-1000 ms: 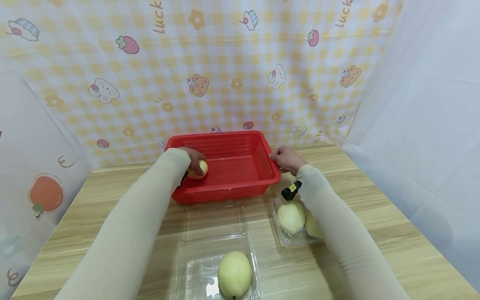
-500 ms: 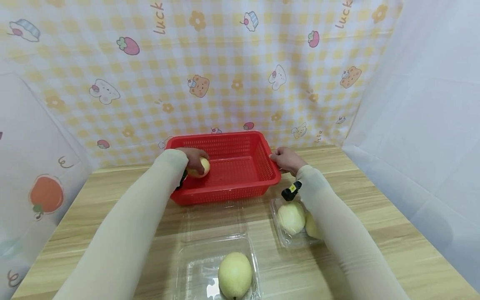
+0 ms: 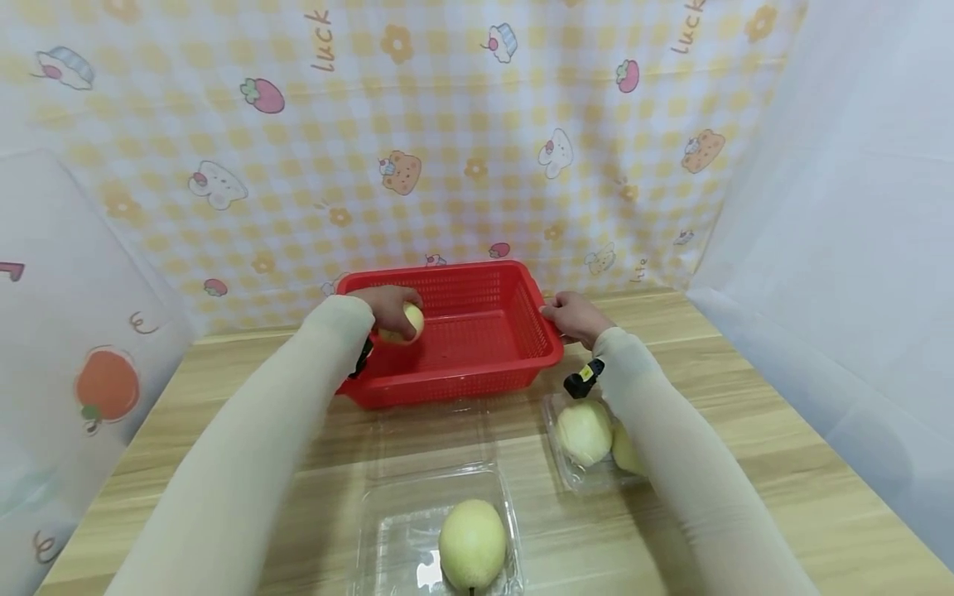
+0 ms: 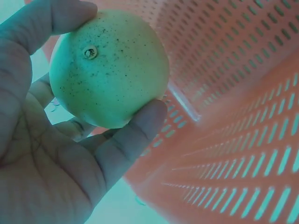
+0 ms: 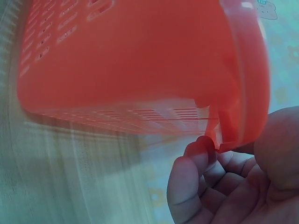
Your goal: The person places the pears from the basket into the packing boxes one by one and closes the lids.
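Lifted slightly since a second ago, left hand (image 3: 389, 307) grips a pear (image 3: 406, 322) over the red basket (image 3: 477, 335); right hand (image 3: 572, 317) curls round its rim

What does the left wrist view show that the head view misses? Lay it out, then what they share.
Only the left wrist view shows the pear's speckled skin and dimpled end, and the fingers curled under it.

Only the head view shows the right hand at the basket's right rim, the wooden table, a clear tray with one pear, and a second tray with more fruit.

Both show the left hand holding the pear inside the red basket.
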{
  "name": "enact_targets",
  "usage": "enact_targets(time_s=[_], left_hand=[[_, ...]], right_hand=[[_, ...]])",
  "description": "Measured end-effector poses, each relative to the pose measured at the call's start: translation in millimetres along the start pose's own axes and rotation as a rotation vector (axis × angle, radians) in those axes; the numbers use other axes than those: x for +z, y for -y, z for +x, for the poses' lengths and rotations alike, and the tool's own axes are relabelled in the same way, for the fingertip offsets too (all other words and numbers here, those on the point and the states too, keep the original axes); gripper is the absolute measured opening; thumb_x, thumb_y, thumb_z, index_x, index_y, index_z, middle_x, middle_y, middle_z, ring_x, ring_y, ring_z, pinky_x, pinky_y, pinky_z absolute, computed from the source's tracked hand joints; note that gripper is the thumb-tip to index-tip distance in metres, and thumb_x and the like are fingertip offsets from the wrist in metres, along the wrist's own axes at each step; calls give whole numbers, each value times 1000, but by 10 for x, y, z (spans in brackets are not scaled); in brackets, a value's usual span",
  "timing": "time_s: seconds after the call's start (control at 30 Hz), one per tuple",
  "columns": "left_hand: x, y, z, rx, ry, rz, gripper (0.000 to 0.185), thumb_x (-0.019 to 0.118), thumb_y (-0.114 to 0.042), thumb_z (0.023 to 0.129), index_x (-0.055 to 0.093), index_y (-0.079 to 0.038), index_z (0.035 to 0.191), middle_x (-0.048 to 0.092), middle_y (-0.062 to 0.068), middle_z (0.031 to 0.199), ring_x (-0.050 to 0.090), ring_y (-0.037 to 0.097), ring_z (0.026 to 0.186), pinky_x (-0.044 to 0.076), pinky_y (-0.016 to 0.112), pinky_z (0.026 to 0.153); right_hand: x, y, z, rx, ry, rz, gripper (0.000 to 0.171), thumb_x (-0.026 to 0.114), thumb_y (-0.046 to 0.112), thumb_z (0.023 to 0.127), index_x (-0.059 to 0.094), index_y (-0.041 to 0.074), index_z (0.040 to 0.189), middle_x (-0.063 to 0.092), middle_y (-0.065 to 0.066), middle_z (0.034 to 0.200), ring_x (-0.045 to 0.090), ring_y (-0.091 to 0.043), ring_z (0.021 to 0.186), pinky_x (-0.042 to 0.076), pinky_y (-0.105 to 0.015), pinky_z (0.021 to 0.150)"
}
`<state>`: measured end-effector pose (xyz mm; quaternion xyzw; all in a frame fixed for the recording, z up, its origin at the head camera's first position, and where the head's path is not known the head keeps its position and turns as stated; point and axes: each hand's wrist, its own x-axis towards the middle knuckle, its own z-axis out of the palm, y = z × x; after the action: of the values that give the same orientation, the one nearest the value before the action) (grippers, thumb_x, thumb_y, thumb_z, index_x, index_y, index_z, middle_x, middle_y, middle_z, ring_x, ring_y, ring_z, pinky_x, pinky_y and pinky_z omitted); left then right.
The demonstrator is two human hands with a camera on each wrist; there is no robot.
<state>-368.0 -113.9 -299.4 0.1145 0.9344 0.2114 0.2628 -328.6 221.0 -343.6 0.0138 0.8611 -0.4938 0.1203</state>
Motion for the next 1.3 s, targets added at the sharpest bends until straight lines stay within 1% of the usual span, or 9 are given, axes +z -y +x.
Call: enact_targets(time_s=[0.07,0.2,0.33,0.43,0.57,0.73,0.9,1.07,1.3], left_hand=[[-19,10,-8,40,-7,19,70,83,-22,74,52,-17,136,52,14,121,50,32,108,53,46,86],[-48,4,-71,126,-48,66,61,80,-20,77,53,-16,132,54,13,118,53,30,104,54,40,79],[-44,-72,-185,223,-101,65,60,77,-16,80,53,-12,135,54,13,119,53,30,103,53,37,76],[-23,-147,-278,267,-154,64,60,77,-16,81,54,-13,136,50,14,123,51,31,105,53,38,76],[2,-209,-385,281,-231,79,60,80,-18,79,57,-17,134,44,13,126,50,31,105,54,41,77],[20,-215,-474,308,-277,59,60,80,-19,78,57,-18,134,44,14,129,52,31,103,53,43,79],[37,-184,-568,345,-298,24,59,79,-18,78,57,-16,133,45,15,131,52,32,103,52,43,79],[55,-125,-631,372,-302,-12,55,77,-17,78,58,-15,130,49,11,129,50,30,105,51,41,78],[90,-55,-776,319,-296,-7,56,77,-21,79,57,-20,131,48,9,126,51,29,102,50,41,78]], right_hand=[[1,10,-9,-1,-8,-11,22,46,18,106,53,-3,106,63,-15,95,67,-19,74,58,-32,67],[1,32,-30,-1,-10,-36,22,46,19,106,53,-1,104,63,-13,90,65,-16,69,55,-27,61],[-10,35,-44,4,-10,-36,22,46,19,106,53,-1,103,62,-11,86,62,-13,64,51,-24,56],[-14,32,-54,12,-12,-35,21,47,19,106,53,-1,102,62,-10,84,61,-13,62,51,-24,55],[-7,35,-59,10,-5,-29,21,46,17,105,53,-2,104,63,-11,85,63,-14,63,52,-24,55],[5,42,-44,8,-5,-8,21,46,17,106,54,-2,105,63,-13,87,65,-15,65,54,-26,57],[15,27,-33,8,3,6,21,45,17,105,53,-2,106,62,-13,90,65,-15,67,55,-27,58],[20,9,-31,15,-1,17,21,45,17,105,52,-2,107,61,-12,91,65,-15,67,56,-29,59],[17,17,-32,17,1,6,23,44,20,106,52,-2,109,61,-13,93,65,-16,69,56,-29,61]])
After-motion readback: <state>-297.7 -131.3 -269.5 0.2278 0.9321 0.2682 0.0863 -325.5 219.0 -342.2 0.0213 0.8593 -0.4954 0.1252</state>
